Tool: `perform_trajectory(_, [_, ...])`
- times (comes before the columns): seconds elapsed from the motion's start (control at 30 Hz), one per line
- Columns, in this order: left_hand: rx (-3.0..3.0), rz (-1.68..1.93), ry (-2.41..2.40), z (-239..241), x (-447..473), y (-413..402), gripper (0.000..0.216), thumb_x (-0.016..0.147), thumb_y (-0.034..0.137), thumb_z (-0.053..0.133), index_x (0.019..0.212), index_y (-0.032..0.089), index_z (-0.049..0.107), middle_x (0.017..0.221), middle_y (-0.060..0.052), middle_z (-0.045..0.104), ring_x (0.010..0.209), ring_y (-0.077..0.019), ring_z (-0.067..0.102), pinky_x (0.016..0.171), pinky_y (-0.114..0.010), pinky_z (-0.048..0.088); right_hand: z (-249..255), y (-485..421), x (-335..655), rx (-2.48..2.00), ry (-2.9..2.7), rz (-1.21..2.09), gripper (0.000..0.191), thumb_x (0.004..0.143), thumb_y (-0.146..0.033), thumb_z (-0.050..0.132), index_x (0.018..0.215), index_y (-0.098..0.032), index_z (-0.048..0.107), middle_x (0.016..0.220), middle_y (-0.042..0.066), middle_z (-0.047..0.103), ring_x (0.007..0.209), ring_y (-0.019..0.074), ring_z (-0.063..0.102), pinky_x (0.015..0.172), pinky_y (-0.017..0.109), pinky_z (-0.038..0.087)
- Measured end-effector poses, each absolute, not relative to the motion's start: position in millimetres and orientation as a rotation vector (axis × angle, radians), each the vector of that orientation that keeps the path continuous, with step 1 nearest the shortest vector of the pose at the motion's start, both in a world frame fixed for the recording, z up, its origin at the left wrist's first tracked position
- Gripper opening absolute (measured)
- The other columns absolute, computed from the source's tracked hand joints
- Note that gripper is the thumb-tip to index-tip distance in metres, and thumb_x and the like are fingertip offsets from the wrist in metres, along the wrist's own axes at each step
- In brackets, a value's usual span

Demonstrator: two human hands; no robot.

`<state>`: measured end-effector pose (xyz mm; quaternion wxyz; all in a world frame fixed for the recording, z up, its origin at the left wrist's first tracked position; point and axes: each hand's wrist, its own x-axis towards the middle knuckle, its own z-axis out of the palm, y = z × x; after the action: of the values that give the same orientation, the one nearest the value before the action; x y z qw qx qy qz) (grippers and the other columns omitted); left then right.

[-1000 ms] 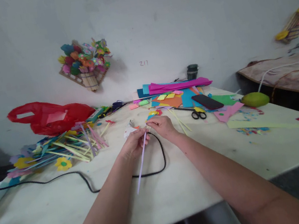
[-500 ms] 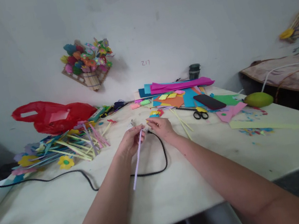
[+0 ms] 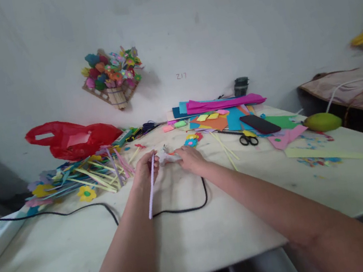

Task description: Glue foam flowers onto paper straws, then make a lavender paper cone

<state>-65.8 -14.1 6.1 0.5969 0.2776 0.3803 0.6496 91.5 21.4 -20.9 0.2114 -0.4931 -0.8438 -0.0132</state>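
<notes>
My left hand (image 3: 145, 169) is closed on a thin lilac paper stick (image 3: 151, 187) that slants down towards me. My right hand (image 3: 189, 159) lies on a small white glue gun (image 3: 167, 156) on the table, its fingers curled over it. The gun's black cord (image 3: 193, 204) loops across the pale tabletop (image 3: 218, 223) and runs off to the left. A little paper flower (image 3: 191, 141) lies just beyond my right hand.
A heap of paper sticks and flowers (image 3: 79, 177) and a red plastic bag (image 3: 73, 140) lie at the left. Coloured paper sheets (image 3: 219, 110), a black phone (image 3: 259, 123), scissors (image 3: 248, 139) and a green fruit (image 3: 322, 122) are at the right. A flower basket (image 3: 112, 75) hangs on the wall.
My left hand has drawn the lilac stick away to the left, apart from my right hand. My right hand has come down onto the glue gun. The view has shifted slightly.
</notes>
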Motion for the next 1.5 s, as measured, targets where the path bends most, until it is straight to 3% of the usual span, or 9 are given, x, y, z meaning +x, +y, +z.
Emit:
perform_trajectory(0.23, [0.631, 1.525, 0.882, 2, -69, -12, 0.006, 0.067, 0.015, 0.058, 0.070, 0.010, 0.056, 0.045, 0.002, 0.050, 0.031, -0.0030, 0.039, 0.028, -0.011, 0.024, -17, 20, 74, -1.457, -2.467, -0.119, 0.051, 0.073, -0.014, 0.053, 0.122, -0.018, 0.046, 0.104, 0.010, 0.060, 0.101, 0.0247, 0.050, 0.081, 0.032, 0.038])
perform_trajectory(0.53, [0.647, 1.594, 0.825, -8, -80, -3, 0.016, 0.066, 0.020, 0.062, 0.078, 0.012, 0.055, 0.047, 0.003, 0.051, 0.033, -0.0034, 0.041, 0.030, -0.011, 0.025, -22, 22, 75, -1.567, -2.299, -0.061, 0.037, 0.075, -0.024, 0.053, 0.111, -0.019, 0.053, 0.102, 0.011, 0.061, 0.099, 0.0240, 0.053, 0.079, 0.031, 0.039])
perform_trajectory(0.67, [0.659, 1.537, 0.817, -9, -78, -5, 0.012, 0.066, 0.021, 0.060, 0.073, 0.012, 0.054, 0.043, 0.004, 0.048, 0.030, -0.0027, 0.034, 0.028, -0.013, 0.018, -20, 35, 93, -1.689, -2.122, 0.165, 0.032, 0.076, -0.031, 0.054, 0.107, -0.024, 0.057, 0.095, 0.008, 0.065, 0.090, 0.0235, 0.059, 0.071, 0.031, 0.042])
perform_trajectory(0.8, [0.755, 1.502, 0.834, -12, -74, -6, 0.017, 0.064, 0.023, 0.061, 0.075, 0.012, 0.055, 0.042, 0.004, 0.047, 0.029, -0.0032, 0.032, 0.028, -0.015, 0.016, -22, 51, 107, -1.676, -1.842, 0.561, 0.029, 0.065, -0.039, 0.066, 0.088, -0.022, 0.063, 0.082, 0.006, 0.065, 0.074, 0.0215, 0.061, 0.059, 0.028, 0.043])
perform_trajectory(0.9, [0.849, 1.514, 0.884, -17, -71, -5, 0.024, 0.062, 0.026, 0.065, 0.079, 0.011, 0.057, 0.043, 0.003, 0.050, 0.030, -0.0042, 0.035, 0.030, -0.016, 0.018, -23, 53, 116, -1.473, -1.591, 0.970, 0.021, 0.063, -0.031, 0.069, 0.077, -0.019, 0.060, 0.057, 0.000, 0.056, 0.049, 0.0129, 0.052, 0.043, 0.023, 0.038])
perform_trajectory(1.0, [0.943, 1.536, 0.925, -19, -67, -7, 0.030, 0.061, 0.030, 0.069, 0.081, 0.009, 0.059, 0.046, 0.001, 0.053, 0.033, -0.0049, 0.040, 0.033, -0.017, 0.023, -22, 43, 128, -1.246, -1.431, 1.274, 0.016, 0.064, -0.026, 0.068, 0.067, -0.018, 0.054, 0.042, -0.005, 0.045, 0.036, 0.0081, 0.039, 0.035, 0.020, 0.033])
perform_trajectory(1.17, [1.085, 1.538, 1.074, -19, -57, -10, 0.029, 0.061, 0.036, 0.069, 0.074, 0.012, 0.058, 0.047, 0.001, 0.055, 0.034, -0.0065, 0.042, 0.034, -0.019, 0.024, -16, 27, 150, -1.043, -1.292, 1.493, 0.026, 0.064, -0.030, 0.070, 0.065, -0.018, 0.047, 0.039, -0.007, 0.044, 0.034, 0.0070, 0.037, 0.032, 0.019, 0.031])
perform_trajectory(1.5, [1.450, 1.362, 1.486, -18, -34, -11, 0.020, 0.068, 0.034, 0.061, 0.062, 0.015, 0.056, 0.042, 0.002, 0.053, 0.030, -0.0067, 0.039, 0.034, -0.020, 0.028, -20, 13, 166, -1.034, -1.261, 1.593, 0.035, 0.069, -0.047, 0.065, 0.078, -0.014, 0.057, 0.049, -0.004, 0.050, 0.033, 0.0046, 0.039, 0.031, 0.018, 0.029])
